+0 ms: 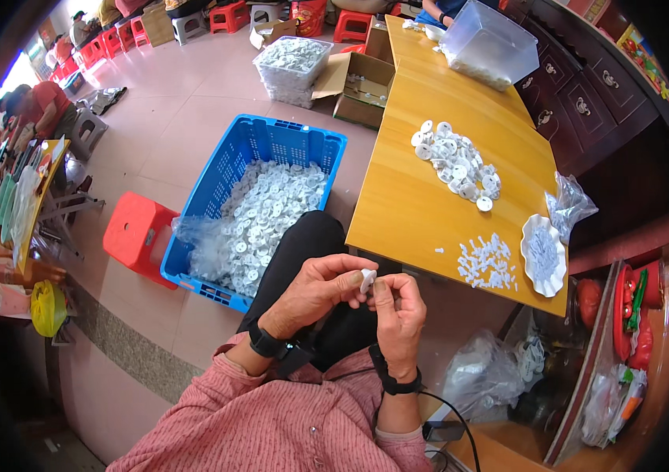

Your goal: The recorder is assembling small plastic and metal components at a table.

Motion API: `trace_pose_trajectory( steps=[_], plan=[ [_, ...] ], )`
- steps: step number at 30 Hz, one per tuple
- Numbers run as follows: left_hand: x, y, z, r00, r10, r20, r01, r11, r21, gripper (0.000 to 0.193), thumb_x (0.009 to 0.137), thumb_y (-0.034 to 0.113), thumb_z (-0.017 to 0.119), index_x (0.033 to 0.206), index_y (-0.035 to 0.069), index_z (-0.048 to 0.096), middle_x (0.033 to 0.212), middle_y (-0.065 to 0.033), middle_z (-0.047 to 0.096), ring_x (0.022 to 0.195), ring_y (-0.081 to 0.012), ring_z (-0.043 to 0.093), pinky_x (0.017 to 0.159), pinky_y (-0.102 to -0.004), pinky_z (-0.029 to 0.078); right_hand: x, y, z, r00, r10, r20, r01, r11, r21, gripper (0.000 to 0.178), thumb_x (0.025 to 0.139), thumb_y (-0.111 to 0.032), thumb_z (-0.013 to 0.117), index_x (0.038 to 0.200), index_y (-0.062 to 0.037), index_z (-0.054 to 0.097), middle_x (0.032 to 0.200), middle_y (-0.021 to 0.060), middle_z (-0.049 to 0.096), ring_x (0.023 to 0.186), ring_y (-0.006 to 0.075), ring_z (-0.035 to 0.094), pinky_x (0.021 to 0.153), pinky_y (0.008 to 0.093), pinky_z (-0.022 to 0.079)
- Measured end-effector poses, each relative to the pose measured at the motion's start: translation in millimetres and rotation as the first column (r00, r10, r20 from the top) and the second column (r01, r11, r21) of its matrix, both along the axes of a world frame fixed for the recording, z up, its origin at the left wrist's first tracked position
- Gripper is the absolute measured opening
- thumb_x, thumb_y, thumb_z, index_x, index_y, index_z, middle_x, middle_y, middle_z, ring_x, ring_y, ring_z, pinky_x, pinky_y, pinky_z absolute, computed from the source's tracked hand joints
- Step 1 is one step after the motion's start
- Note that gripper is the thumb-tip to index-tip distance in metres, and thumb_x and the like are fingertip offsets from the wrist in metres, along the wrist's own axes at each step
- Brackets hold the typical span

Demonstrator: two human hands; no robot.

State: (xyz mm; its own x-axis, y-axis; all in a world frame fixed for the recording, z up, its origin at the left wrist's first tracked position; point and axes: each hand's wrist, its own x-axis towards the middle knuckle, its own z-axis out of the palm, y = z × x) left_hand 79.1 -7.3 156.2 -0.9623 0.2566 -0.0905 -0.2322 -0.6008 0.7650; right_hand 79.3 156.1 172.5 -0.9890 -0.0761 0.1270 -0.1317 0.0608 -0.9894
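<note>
My left hand (318, 289) pinches a small white round plastic piece (367, 280) between thumb and fingertips, above my lap. Close against its right side, the thumb and fingers of my right hand (399, 315) are pressed together; whatever they grip is hidden. Beyond my knee, many similar white discs (271, 208) fill the blue crate (315, 143). To the right, on the wooden table (397, 197), lie a pile of white round pieces (460, 161) and a scatter of tiny white pegs (488, 261). More pegs sit in a scalloped white dish (552, 285) near the table's corner.
A red stool (136, 236) stands left of the crate. Farther off are a clear tub (293, 71) of white pieces and an open cardboard box (362, 86). Another clear bin (488, 43) rests on the table's far end, beside a person. A cable runs from my right wrist.
</note>
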Motion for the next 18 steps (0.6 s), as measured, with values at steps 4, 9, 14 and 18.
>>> trace_pose_trajectory(
  steps=[4, 9, 14, 18],
  plan=[
    [-4.6, -1.3, -1.2, 1.0, 0.014, -0.008, -0.013, 1.0, 0.02, 0.027, 0.099, 0.013, 0.064, 0.122, -0.001, 0.066, 0.1, -0.0051, 0.069, 0.082, -0.0094, 0.065, 0.073, -0.0232, 0.056, -5.2, -2.4, -1.5, 1.0, 0.0, 0.0, 0.0, 1.0, 0.028, 0.012, 0.097, -0.008, 0.065, 0.091, -0.0009, 0.059, 0.079, 0.0025, 0.063, 0.07, 0.0078, 0.057, 0.064, 0.0254, 0.048],
    [-9.3, -4.7, 1.9, 1.0, 0.025, 0.003, -0.025, 0.992, -0.125, 0.028, 0.098, 0.014, 0.065, 0.121, -0.002, 0.066, 0.101, -0.0059, 0.07, 0.08, -0.01, 0.066, 0.073, -0.0235, 0.057, -8.8, -3.6, -3.8, 1.0, -0.013, 0.0, 0.013, 0.999, 0.046, 0.01, 0.097, -0.009, 0.065, 0.092, -0.0008, 0.06, 0.079, 0.0035, 0.064, 0.07, 0.0081, 0.058, 0.064, 0.0253, 0.049],
    [-21.5, -31.5, 5.1, 0.956, 0.292, -0.023, -0.288, 0.92, -0.266, 0.03, 0.099, 0.017, 0.063, 0.123, -0.001, 0.065, 0.098, -0.0067, 0.07, 0.075, -0.0095, 0.066, 0.066, -0.0223, 0.055, -14.7, 2.9, -15.7, 0.998, -0.059, 0.002, 0.059, 0.995, 0.087, 0.011, 0.096, -0.009, 0.066, 0.092, -0.0003, 0.062, 0.079, 0.0049, 0.064, 0.069, 0.0098, 0.059, 0.064, 0.0264, 0.05],
    [-31.1, -74.0, -14.5, 0.815, 0.579, 0.027, -0.52, 0.751, -0.408, 0.032, 0.098, 0.021, 0.065, 0.121, -0.001, 0.065, 0.093, -0.0062, 0.067, 0.071, -0.0093, 0.064, 0.059, -0.0216, 0.052, -17.0, 13.1, -19.0, 0.996, -0.085, -0.022, 0.087, 0.989, 0.116, 0.011, 0.095, -0.009, 0.067, 0.091, -0.0003, 0.062, 0.078, 0.0045, 0.063, 0.069, 0.0103, 0.058, 0.064, 0.0266, 0.049]
  ],
)
